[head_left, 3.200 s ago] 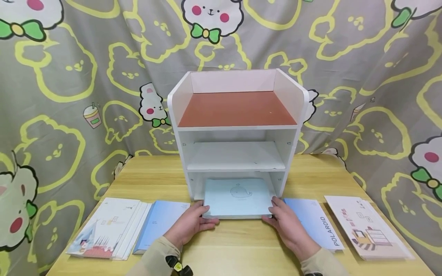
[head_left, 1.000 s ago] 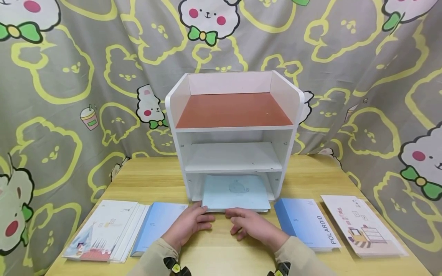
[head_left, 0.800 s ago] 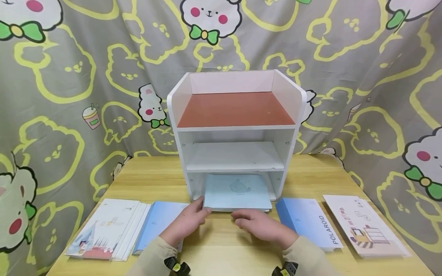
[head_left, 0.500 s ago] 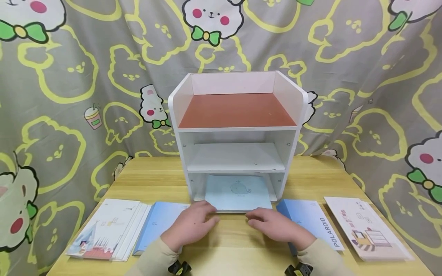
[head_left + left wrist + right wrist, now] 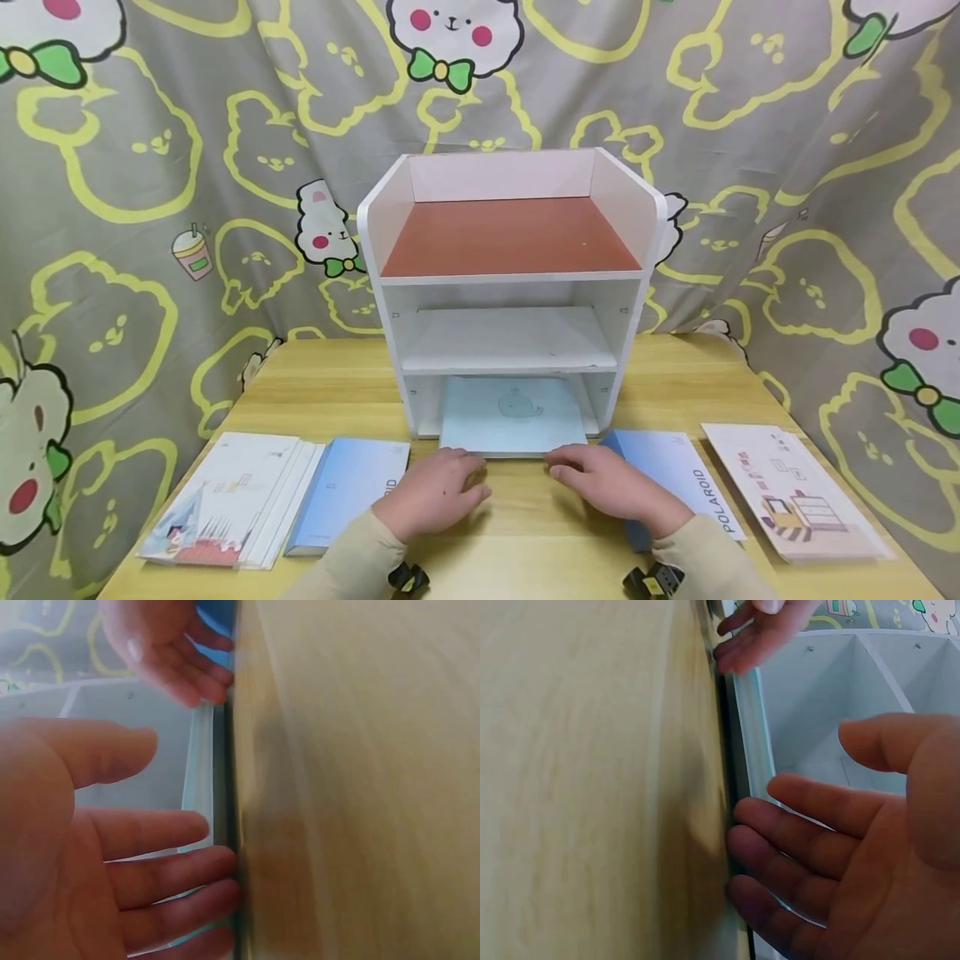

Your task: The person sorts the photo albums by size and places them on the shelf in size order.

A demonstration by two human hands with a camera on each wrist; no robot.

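Note:
A stack of light blue notebooks (image 5: 510, 421) with a whale drawing on top lies in the bottom compartment of the white shelf unit (image 5: 516, 364), its front end sticking out. At the left part of that front edge is my left hand (image 5: 442, 492), fingers nearly straight and thumb apart. My right hand (image 5: 611, 487) is at the right part of the same edge, fingers extended and slightly bent. In both wrist views the fingertips meet or nearly meet the notebooks' edge (image 5: 199, 772), close above the tabletop; neither hand grips anything. The notebooks' back end is hidden inside the compartment.
Left on the wooden table (image 5: 517, 550) lie white illustrated booklets (image 5: 232, 492) and a blue book (image 5: 341, 492). Right are a blue book marked POLAROID (image 5: 678, 475) and pink illustrated booklets (image 5: 795, 492). A patterned curtain (image 5: 262, 150) hangs behind.
Both hands have left the notebooks' sides and are now at the front edge, the right hand first, then the left. The stack sits somewhat deeper in the compartment and its layers look more even.

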